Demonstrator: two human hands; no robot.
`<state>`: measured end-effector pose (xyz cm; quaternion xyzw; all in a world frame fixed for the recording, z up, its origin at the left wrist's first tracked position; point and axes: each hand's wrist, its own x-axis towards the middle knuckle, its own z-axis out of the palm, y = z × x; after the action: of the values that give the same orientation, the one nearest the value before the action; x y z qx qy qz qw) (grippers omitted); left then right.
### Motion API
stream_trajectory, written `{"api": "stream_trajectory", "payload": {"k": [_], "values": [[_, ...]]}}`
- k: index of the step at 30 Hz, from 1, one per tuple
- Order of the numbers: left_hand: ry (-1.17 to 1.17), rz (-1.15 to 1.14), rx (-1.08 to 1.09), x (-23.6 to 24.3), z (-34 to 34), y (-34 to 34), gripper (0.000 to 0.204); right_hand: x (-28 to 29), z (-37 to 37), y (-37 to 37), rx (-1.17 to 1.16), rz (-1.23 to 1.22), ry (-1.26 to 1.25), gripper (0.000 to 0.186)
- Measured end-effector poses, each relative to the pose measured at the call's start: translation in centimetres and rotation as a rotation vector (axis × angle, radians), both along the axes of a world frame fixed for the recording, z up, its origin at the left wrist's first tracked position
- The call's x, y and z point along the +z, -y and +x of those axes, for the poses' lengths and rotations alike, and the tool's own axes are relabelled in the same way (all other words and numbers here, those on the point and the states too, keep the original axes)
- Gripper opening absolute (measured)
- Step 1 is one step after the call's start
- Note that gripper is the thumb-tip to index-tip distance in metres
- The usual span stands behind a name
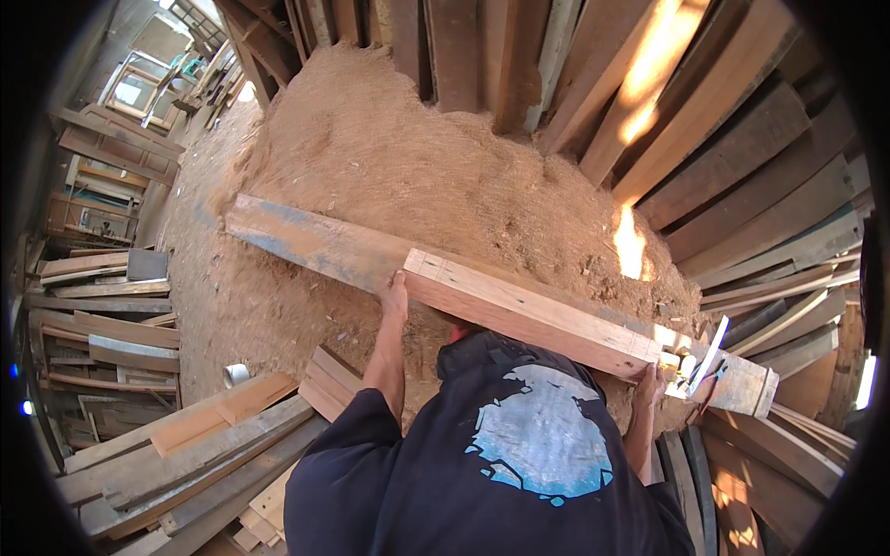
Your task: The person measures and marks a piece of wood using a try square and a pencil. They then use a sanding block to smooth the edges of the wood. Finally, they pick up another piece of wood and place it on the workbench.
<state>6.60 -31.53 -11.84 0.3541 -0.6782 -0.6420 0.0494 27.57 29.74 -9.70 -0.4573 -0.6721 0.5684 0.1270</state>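
Note:
A thick, squared reddish wooden beam (528,313) lies across in front of me, along a long dusty plank bench (306,243). Pencil-like lines cross its top near the left end. My left hand (394,295) grips that end, thumb up at the edge and the other fingers mostly out of sight. At the opposite end my right hand (649,385) is closed round the near corner, its fingers partly hidden. Just past my right hand, a small cluster of pale and yellowish items (684,363) rests on the bench; I cannot make out their kind.
Sawdust (399,148) is heaped beyond the bench. Tall boards (454,56) lean along the far and right sides. Stacked planks (204,454) lie at my near left, with a short wooden block (330,382) beside my left forearm. A white ring-shaped piece (236,374) sits on the floor.

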Motion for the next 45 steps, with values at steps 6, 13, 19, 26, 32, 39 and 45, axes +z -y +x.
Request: {"api": "stream_trajectory", "payload": {"k": [6,13,19,26,32,39,45], "values": [[-0.03,0.013,0.048,-0.3,-0.1,0.1,0.032,-2.1,0.7,-0.6,-0.027,0.014,-0.034,0.034],[0.088,-0.058,-0.067,-0.6,-0.9,1.9,0.037,-3.2,0.9,-0.6,-0.126,-0.096,-0.014,0.022],[-0.031,0.045,-0.1,-1.8,-0.5,3.3,0.034,-2.1,0.7,0.2,-0.103,-0.032,0.004,0.034],[0.0,0.091,-0.154,-1.2,-1.1,3.8,0.031,-0.9,1.0,0.5,-0.107,-0.014,-0.021,0.035],[0.011,0.105,-0.173,-0.4,-1.3,3.5,0.026,-0.1,0.6,1.0,-0.117,0.008,0.028,0.035],[0.01,0.091,-0.181,0.1,-1.4,3.7,0.025,-0.4,0.6,0.9,-0.071,0.106,0.061,0.036],[0.215,-1.006,-0.598,8.4,-5.0,-5.5,0.08,2.4,-0.8,-0.8,0.247,0.343,0.578,0.083]]}}
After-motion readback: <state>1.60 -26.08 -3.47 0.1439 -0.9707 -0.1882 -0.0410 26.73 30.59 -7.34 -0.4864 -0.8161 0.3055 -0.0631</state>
